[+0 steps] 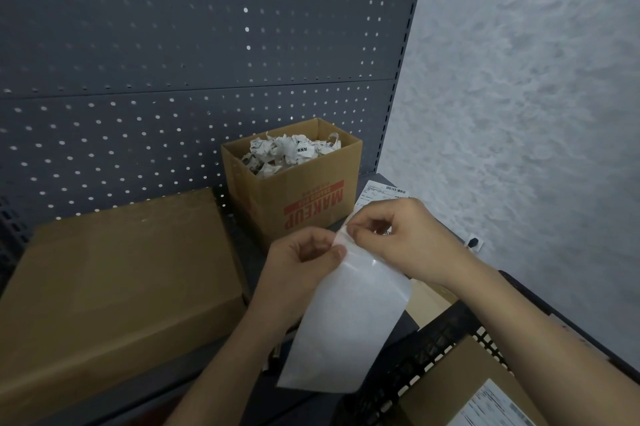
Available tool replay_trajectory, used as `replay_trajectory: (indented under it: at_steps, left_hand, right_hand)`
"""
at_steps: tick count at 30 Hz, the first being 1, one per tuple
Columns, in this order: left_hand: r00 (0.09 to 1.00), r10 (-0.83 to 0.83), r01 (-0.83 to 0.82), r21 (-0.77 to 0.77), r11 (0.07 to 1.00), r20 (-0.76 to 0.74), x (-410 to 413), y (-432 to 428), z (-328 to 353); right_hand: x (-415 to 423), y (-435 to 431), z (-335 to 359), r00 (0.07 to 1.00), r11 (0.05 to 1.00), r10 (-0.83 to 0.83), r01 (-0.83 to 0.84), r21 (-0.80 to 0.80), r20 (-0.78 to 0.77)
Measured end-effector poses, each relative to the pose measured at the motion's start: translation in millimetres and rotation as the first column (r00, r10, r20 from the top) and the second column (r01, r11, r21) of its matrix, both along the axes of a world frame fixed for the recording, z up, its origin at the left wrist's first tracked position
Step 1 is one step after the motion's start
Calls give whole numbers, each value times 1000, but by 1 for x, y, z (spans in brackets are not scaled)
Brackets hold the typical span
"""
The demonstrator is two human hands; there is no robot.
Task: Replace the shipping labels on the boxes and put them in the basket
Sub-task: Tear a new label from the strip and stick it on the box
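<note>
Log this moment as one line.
step: peel label sheet; left hand: holds it; right hand: pinches top corner; basket: one labelled box

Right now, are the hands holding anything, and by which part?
Both pinch the white label sheet at its top end: left hand on the upper edge, right hand at the corner.

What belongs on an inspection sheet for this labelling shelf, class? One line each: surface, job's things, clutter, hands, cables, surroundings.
Surface: dark shelf, carrying two boxes.
Job's things: white label sheet held up; flat cardboard box at left, top bare; labelled box inside black basket.
Clutter: open MAKEUP box full of crumpled paper; printed label lying beside it.
Hands: left hand and right hand pinch the sheet's top edge.
Cables: nothing seen.
Surroundings: grey pegboard behind; textured wall at right.
</note>
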State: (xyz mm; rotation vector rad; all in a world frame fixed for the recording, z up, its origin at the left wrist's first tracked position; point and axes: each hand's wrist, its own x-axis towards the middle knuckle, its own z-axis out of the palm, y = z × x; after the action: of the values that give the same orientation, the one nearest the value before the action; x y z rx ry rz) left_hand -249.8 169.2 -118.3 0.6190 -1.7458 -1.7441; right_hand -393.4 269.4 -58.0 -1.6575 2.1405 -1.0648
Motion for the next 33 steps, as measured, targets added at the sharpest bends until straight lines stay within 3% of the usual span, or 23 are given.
replay_trajectory:
  at_steps: [4,12,20,26,33]
  left_hand:
    - [998,33,-33,-9,999,-45,2,-1,2]
    - [998,62,-58,-339,939,1,0,-3,4]
    - [991,78,-30,-397,918,105,5,-4,-3]
    - [952,42,130,-523,842,304,13,-2,-8]
    - [863,-64,334,-472,816,501,16,-2,-14]
  right_hand:
    - [-5,-5,-3,996,995,-84,86,-53,42]
    - [-12,-19,-1,920,973,-189,223,-61,344]
    - [-28,-16,10,827,952,-256,305,-17,500]
    - [-36,-10,18,767,922,-302,385,-30,566]
    - [-43,-5,34,757,898,-322,434,-70,569]
